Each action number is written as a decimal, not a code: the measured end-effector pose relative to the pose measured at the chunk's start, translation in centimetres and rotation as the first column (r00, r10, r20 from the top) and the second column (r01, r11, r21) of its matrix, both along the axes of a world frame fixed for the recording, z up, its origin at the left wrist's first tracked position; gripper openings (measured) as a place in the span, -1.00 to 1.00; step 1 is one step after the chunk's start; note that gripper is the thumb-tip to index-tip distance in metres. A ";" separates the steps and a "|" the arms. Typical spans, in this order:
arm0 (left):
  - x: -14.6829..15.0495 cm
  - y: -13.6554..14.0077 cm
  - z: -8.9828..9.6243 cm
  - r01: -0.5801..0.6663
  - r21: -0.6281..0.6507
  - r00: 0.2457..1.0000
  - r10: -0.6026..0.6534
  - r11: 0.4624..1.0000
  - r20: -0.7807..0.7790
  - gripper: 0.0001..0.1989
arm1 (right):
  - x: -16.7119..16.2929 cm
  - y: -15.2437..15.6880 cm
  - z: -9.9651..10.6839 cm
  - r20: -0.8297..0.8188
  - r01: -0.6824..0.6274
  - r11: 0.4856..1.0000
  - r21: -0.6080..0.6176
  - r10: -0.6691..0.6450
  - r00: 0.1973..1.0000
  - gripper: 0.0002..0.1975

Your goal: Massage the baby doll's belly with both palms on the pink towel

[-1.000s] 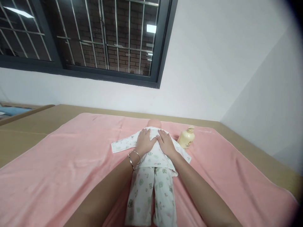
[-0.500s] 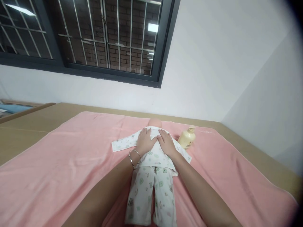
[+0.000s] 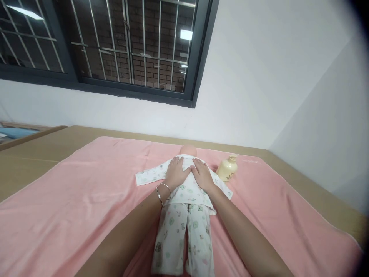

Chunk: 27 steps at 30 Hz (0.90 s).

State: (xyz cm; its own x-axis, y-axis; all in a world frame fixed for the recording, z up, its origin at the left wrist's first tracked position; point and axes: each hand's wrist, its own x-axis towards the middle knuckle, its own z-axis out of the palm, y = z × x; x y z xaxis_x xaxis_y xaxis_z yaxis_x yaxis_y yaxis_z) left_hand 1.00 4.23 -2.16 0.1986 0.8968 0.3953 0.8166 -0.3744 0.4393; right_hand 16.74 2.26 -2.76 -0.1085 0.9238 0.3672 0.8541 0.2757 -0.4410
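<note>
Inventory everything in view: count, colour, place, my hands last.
doll: one, pinkish head, on cloth
pyjamas: one set, white, on doll
cloth: one, pink, under doll
bottle: one, yellow, right of doll
tabletop: one, tan, under cloth
window: one, dark frame, behind
bars: several, silver, at window
brick wall: one, brown, outside
room walls: two, white, behind, right
unclear item: one, blue, far left
bracelet: one, silver, left wrist
left hand: one, on pyjamas
right hand: one, on pyjamas

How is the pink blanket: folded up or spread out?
Spread out. The pink blanket reaches well past both sides of the patterned pajamas on it, and its edges show against the tan surface, with some wrinkles.
</note>
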 end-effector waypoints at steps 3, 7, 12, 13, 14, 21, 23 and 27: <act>0.0 0.0 0.0 0.009 0.002 1.000 -0.009 1.000 0.005 -0.40 | -0.1 -0.2 0.2 -0.005 -0.007 1.000 0.001 0.007 1.000 -0.46; -0.1 -0.1 0.0 0.005 -0.006 1.000 -0.005 1.000 0.006 -0.39 | -0.1 -0.2 0.3 -0.004 -0.003 1.000 0.008 0.003 1.000 -0.48; -0.1 -0.1 0.0 0.011 0.023 1.000 -0.011 1.000 0.008 -0.43 | -0.1 0.0 0.2 0.010 0.005 1.000 0.010 -0.006 1.000 -0.49; -0.1 -0.1 0.0 0.011 0.023 1.000 -0.011 1.000 0.008 -0.43 | -0.1 0.0 0.1 0.013 0.006 1.000 0.009 -0.006 1.000 -0.49; -0.1 -0.1 0.0 0.009 0.019 1.000 -0.010 1.000 0.008 -0.43 | -0.1 0.0 0.1 0.015 0.007 1.000 0.008 -0.007 1.000 -0.49; -0.3 0.0 0.2 0.002 -0.001 1.000 -0.002 1.000 -0.016 -0.41 | -0.5 -0.2 1.0 0.036 0.017 0.999 -0.028 -0.016 0.999 -0.48; -0.3 -0.1 0.5 -0.008 -0.011 1.000 0.008 1.000 -0.027 -0.41 | -0.9 -0.7 1.7 0.069 0.046 0.998 -0.040 -0.043 0.997 -0.49; 0.2 -1.1 2.0 -0.006 0.002 0.997 0.006 1.000 -0.071 -0.48 | -2.1 -2.3 3.8 0.159 0.050 0.999 0.012 -0.051 0.986 -0.60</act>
